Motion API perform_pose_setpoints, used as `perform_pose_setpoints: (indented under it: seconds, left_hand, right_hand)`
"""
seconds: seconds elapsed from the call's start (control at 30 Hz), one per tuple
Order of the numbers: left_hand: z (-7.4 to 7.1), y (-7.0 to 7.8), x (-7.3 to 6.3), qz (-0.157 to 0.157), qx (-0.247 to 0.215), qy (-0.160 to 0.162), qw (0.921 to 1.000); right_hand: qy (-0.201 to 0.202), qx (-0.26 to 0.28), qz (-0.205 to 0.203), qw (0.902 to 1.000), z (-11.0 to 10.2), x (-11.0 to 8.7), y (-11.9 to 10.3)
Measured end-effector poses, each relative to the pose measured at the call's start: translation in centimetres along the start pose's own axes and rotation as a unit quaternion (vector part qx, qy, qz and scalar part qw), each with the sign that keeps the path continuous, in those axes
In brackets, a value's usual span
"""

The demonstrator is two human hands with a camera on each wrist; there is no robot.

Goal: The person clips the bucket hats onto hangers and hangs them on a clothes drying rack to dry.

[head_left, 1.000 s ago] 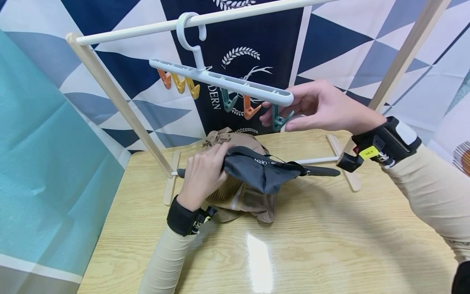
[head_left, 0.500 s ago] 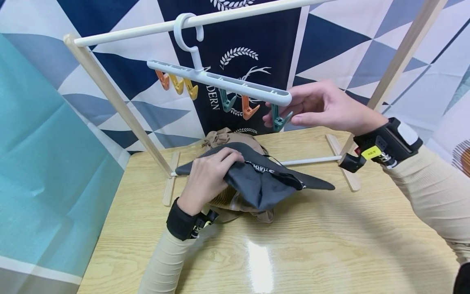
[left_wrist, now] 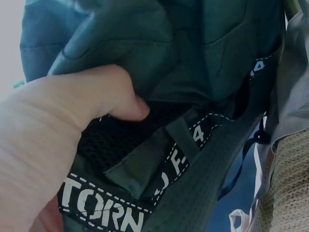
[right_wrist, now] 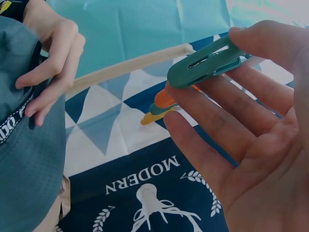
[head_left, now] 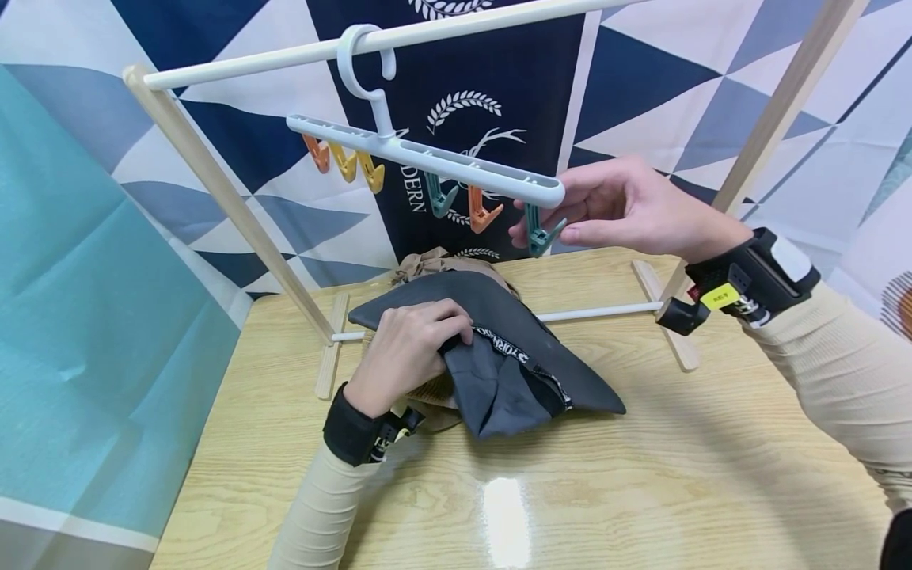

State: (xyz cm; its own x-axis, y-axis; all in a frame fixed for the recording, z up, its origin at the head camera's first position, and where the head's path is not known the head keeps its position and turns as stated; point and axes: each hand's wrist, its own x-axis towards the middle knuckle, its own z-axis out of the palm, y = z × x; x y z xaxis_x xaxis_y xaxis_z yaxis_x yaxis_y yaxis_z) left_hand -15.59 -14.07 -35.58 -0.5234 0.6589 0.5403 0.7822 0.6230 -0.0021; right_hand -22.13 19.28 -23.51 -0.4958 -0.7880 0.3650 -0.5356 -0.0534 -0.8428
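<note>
In the head view, my left hand (head_left: 409, 348) grips a dark grey brimmed hat (head_left: 563, 356) at its band, which carries white lettering. In the left wrist view my thumb presses into the hollow of the hat (left_wrist: 135, 48), and the fingers beneath are mostly hidden. My right hand (head_left: 634, 206) pinches a green clothes peg (head_left: 543, 231) at the right end of a pale blue hanger (head_left: 456, 162). The right wrist view has my thumb on one end of the peg (right_wrist: 207, 63) and fingers along its other side. Hat and peg are apart.
The hanger hooks over a white rail (head_left: 249, 65) on a wooden stand (head_left: 228, 206). Orange, yellow (head_left: 372, 172) and green pegs hang along it. Behind the hat lies a beige fabric item (head_left: 435, 263) on the wooden table (head_left: 641, 475). A patterned cloth covers the back.
My left hand has turned the hat: its right side swings down and toward me, and more of the brim shows. The right hand stays at the green peg.
</note>
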Motion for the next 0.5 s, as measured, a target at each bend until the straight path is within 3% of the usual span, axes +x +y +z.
perform_pose_setpoints:
  seconds: [0.5]
  left_hand:
    - [0.12, 0.08, 0.15, 0.004, -0.023, -0.005, 0.9997]
  right_hand:
    - [-0.005, 0.003, -0.001, 1.0000, 0.04, 0.08, 0.00]
